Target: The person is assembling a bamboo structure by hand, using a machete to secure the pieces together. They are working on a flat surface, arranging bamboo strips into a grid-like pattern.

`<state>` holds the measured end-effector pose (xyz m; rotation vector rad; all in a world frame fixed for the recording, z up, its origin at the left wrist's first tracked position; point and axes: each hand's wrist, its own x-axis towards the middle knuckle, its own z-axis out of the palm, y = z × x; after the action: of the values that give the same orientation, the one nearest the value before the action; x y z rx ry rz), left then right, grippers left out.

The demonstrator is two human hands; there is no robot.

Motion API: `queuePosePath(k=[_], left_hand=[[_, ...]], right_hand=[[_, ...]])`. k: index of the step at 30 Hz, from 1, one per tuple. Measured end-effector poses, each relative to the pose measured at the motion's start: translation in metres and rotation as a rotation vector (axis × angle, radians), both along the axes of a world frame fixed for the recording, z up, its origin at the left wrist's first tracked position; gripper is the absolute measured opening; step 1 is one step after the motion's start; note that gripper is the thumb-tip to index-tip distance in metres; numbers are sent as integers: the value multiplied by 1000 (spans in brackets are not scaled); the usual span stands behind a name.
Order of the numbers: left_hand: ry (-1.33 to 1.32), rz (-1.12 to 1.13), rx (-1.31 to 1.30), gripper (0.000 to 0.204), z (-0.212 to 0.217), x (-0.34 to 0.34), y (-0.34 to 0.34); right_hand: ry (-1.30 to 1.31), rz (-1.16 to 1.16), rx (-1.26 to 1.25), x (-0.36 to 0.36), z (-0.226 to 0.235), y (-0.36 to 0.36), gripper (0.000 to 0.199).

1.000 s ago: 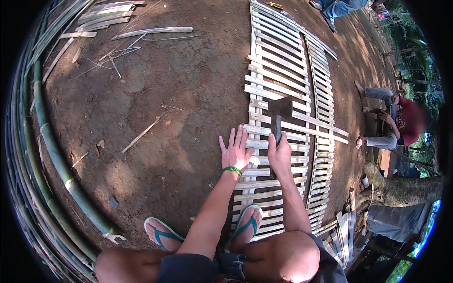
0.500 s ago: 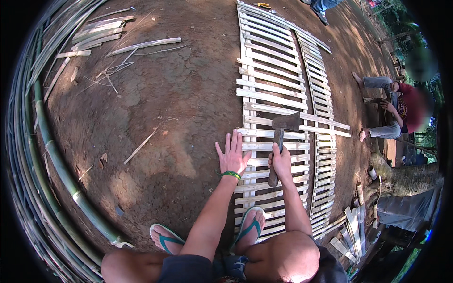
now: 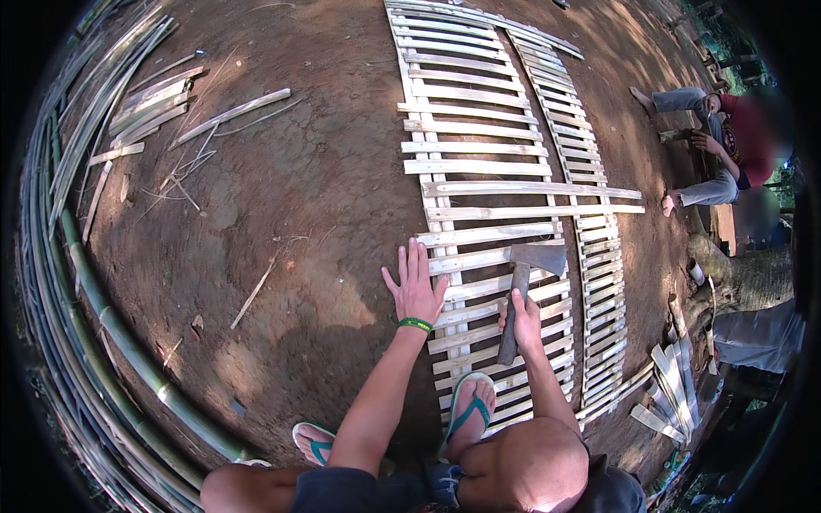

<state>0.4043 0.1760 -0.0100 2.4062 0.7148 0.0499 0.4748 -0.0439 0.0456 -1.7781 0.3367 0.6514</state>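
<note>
My right hand (image 3: 524,321) grips the short wooden handle of a hatchet (image 3: 540,257), whose broad metal head hangs over the pale slats. My left hand (image 3: 416,291) is open, fingers spread, at the left ends of the slats of a bamboo panel (image 3: 485,232). Two long side strips run under the many crosswise slats. A second, narrower slatted panel (image 3: 600,248) lies along its right side. Two longer strips (image 3: 590,209) cross both panels. My foot in a green-strapped sandal (image 3: 469,410) rests on the near slats.
Long green bamboo poles (image 3: 128,338) lie along the left. Split bamboo pieces (image 3: 154,107) lie on the dirt at the far left, more strips (image 3: 674,385) at the near right. A person in a red shirt (image 3: 753,141) sits at the right, near a tree trunk (image 3: 744,278).
The hatchet has come down and nearer to me over the panel, its head turned more to the right. My left hand stays spread at the slat ends. The view has shifted slightly.
</note>
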Motion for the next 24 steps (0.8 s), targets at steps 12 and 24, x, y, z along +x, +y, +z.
queuePosePath(k=[12, 24], left_hand=[[-53, 171, -31, 89, -3, -8, -10], [267, -109, -64, 65, 15, -104, -20]], right_hand=[[-199, 21, -238, 27, -18, 8, 37], [-632, 722, -554, -101, 16, 36, 71]])
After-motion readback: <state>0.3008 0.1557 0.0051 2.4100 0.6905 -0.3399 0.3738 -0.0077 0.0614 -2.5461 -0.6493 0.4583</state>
